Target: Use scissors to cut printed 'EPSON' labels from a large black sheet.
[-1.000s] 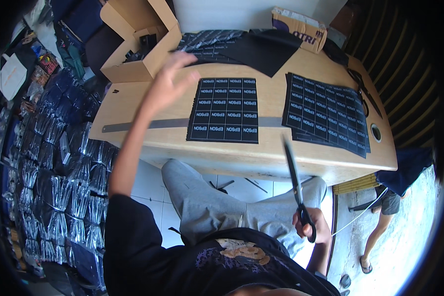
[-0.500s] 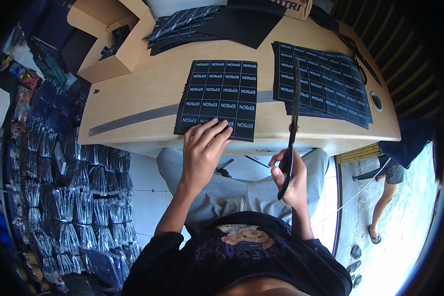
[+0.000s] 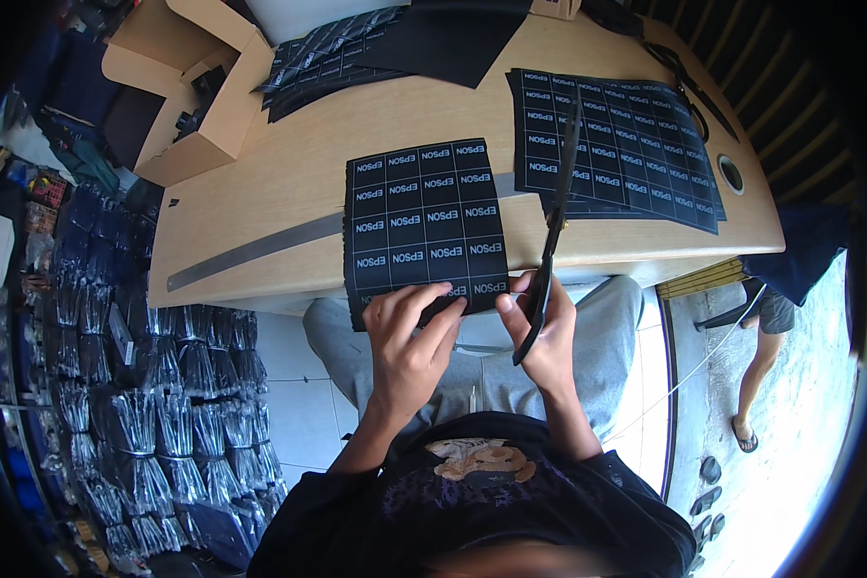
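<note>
A black sheet with a grid of pale printed labels overhangs the front edge of the table. My left hand grips its near edge, fingers on top and thumb hidden beneath. In my right hand are long black scissors, blades pointing away from me and looking closed. The right thumb and forefinger are at the sheet's near right corner; whether they pinch it I cannot tell. Under the sheet, a long steel ruler lies across the table. Beyond the scissor blades rests a stack of similar printed sheets.
The wooden table has a round hole at right. An opened cardboard box stands back left, beside more black sheets. Bundles in clear plastic fill the left floor. A person's leg shows at far right.
The sheet has come toward me, its near edge now past the table edge, with my left hand on it. My right hand has moved left with the scissors, up to the sheet's corner.
</note>
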`<move>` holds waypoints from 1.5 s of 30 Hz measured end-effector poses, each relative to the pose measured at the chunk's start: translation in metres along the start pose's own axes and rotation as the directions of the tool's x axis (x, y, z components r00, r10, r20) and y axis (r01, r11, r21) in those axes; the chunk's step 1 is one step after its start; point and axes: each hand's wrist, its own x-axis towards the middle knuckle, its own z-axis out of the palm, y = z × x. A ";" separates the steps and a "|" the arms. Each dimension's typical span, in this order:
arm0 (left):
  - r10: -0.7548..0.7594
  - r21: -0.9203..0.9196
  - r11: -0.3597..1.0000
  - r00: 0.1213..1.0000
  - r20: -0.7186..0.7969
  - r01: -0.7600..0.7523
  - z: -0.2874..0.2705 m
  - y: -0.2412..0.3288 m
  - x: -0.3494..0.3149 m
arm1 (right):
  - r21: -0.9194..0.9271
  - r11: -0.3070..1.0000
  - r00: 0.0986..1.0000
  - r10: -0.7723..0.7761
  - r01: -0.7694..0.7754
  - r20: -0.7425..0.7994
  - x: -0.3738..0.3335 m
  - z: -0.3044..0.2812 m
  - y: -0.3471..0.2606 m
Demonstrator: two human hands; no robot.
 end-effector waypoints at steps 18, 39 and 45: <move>-0.046 0.017 0.999 0.968 0.246 0.043 0.023 -0.055 0.105 | 0.017 0.999 0.999 0.046 -0.046 0.017 -0.020 -0.011 0.027; -0.123 -0.352 0.896 0.914 0.386 0.269 0.018 -0.052 0.119 | -0.044 0.998 0.993 0.043 -0.038 0.108 -0.032 -0.025 0.035; -0.100 -0.521 0.782 0.895 0.435 0.341 -0.008 -0.035 0.118 | -0.057 0.998 0.965 -0.002 0.018 0.263 -0.042 -0.044 0.016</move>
